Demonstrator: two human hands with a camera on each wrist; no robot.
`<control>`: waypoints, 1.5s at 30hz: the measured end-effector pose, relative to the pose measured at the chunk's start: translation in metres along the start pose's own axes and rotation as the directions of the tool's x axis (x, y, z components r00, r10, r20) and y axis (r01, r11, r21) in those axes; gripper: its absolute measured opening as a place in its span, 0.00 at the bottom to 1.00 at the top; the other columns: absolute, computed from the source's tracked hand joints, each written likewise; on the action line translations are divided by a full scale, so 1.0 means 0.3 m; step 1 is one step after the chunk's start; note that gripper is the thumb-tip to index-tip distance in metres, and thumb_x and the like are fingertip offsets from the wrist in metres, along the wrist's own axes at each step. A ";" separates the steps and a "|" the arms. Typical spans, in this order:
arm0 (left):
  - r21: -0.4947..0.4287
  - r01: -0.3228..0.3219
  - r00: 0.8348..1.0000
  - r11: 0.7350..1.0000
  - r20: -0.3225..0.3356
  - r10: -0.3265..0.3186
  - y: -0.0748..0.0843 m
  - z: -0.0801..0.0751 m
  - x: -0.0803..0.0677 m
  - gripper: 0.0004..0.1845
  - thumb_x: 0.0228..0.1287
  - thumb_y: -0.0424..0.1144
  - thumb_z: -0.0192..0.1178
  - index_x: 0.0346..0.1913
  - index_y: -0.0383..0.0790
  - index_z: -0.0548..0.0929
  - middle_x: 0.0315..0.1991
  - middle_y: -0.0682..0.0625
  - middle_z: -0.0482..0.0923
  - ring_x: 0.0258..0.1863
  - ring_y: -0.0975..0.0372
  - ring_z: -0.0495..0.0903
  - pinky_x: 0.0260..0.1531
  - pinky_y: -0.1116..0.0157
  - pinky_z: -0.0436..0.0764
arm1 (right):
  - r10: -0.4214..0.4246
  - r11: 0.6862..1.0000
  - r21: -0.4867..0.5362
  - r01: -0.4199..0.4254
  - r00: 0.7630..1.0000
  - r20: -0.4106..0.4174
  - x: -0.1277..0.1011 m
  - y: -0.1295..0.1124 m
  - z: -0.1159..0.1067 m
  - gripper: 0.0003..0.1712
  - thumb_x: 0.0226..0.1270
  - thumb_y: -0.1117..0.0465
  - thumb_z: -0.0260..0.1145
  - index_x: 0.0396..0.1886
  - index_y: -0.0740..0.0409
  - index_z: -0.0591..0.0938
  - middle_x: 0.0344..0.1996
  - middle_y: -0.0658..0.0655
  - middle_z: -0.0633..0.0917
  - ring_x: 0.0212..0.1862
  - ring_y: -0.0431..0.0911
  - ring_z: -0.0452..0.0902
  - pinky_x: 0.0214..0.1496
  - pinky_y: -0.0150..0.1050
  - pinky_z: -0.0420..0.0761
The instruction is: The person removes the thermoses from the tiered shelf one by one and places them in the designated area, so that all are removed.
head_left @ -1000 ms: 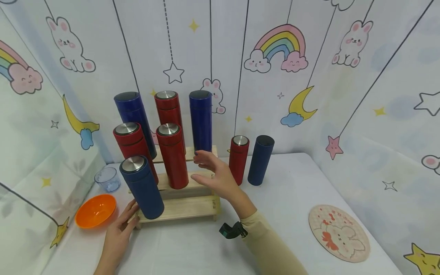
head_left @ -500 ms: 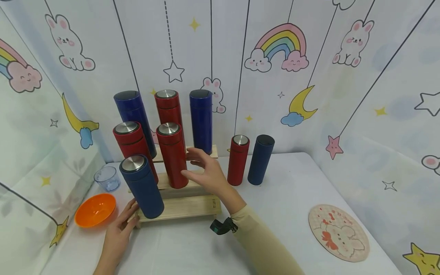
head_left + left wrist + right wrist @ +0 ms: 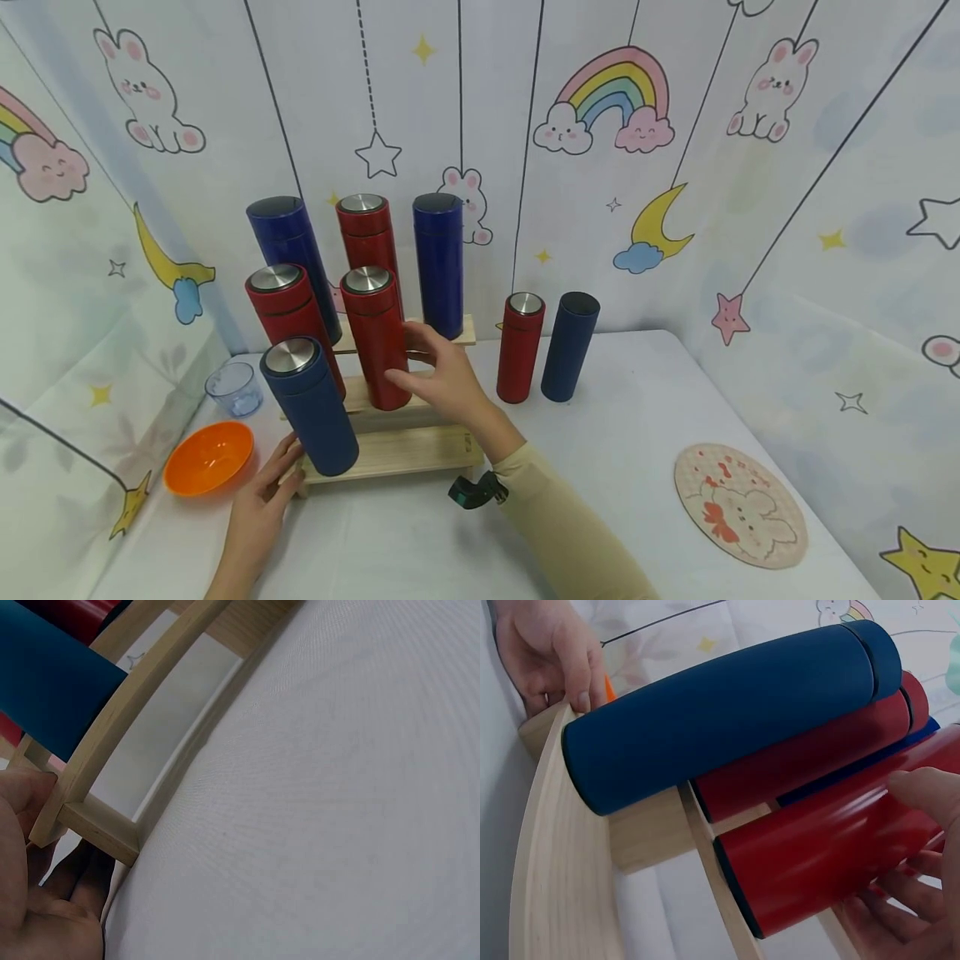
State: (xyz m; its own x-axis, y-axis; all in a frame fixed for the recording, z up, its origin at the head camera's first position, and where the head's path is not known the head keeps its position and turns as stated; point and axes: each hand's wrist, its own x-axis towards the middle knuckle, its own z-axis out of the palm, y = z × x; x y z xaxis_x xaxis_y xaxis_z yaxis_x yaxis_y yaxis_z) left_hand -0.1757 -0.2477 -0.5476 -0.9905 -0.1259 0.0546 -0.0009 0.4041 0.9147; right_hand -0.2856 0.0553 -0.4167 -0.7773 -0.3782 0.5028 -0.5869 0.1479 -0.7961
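A three-step wooden rack carries several upright thermos flasks. My right hand is at the red flask on its middle step, thumb on the near side and fingers curled behind, as the right wrist view shows. That flask stands on the step, its steel lid uncovered. My left hand holds the rack's front left corner, with the wooden end rail between thumb and fingers in the left wrist view. Just above that hand, a blue flask with a steel lid stands on the lowest step.
A second red flask stands left on the middle step. Dark blue flasks and a red one occupy the top step. Right of the rack stand a red flask and a navy flask. An orange bowl, glass cup and round mat lie around.
My right hand has moved left from beside the rack's right end to the red flask on the middle step and closed round it. The left hand stays at the rack corner.
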 end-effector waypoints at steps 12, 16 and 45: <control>0.018 0.006 1.000 1.000 0.001 -0.006 0.002 -0.003 0.000 0.28 0.86 0.49 0.57 0.80 0.40 0.74 0.84 0.52 0.63 0.83 0.55 0.61 0.59 0.86 0.66 | 0.022 1.000 0.017 -0.022 1.000 0.001 0.014 -0.004 0.019 0.39 0.71 0.56 0.78 0.78 0.55 0.74 0.64 0.53 0.86 0.64 0.43 0.82 0.68 0.47 0.83; 0.012 0.011 1.000 1.000 -0.001 -0.011 0.005 -0.002 -0.002 0.28 0.86 0.49 0.57 0.80 0.40 0.74 0.84 0.52 0.63 0.82 0.55 0.63 0.58 0.85 0.67 | 0.046 0.999 0.013 -0.046 0.999 -0.003 0.018 -0.010 0.022 0.38 0.72 0.54 0.78 0.78 0.54 0.75 0.64 0.52 0.86 0.64 0.42 0.82 0.67 0.47 0.83; 0.010 0.007 1.000 1.000 -0.002 -0.007 0.010 -0.002 -0.006 0.29 0.86 0.49 0.57 0.80 0.39 0.74 0.84 0.51 0.63 0.82 0.57 0.62 0.59 0.86 0.65 | -0.049 0.998 -0.039 0.045 0.994 -0.096 -0.016 -0.028 0.007 0.35 0.69 0.58 0.80 0.73 0.52 0.79 0.61 0.48 0.87 0.60 0.41 0.84 0.64 0.43 0.85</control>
State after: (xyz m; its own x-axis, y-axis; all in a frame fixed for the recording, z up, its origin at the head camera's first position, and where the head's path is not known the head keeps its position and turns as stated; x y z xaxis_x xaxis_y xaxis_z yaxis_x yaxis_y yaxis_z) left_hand -0.1740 -0.2467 -0.5447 -0.9902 -0.1305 0.0495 -0.0088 0.4119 0.9112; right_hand -0.2767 0.0540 -0.4132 -0.7658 -0.2953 0.5713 -0.6300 0.1664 -0.7585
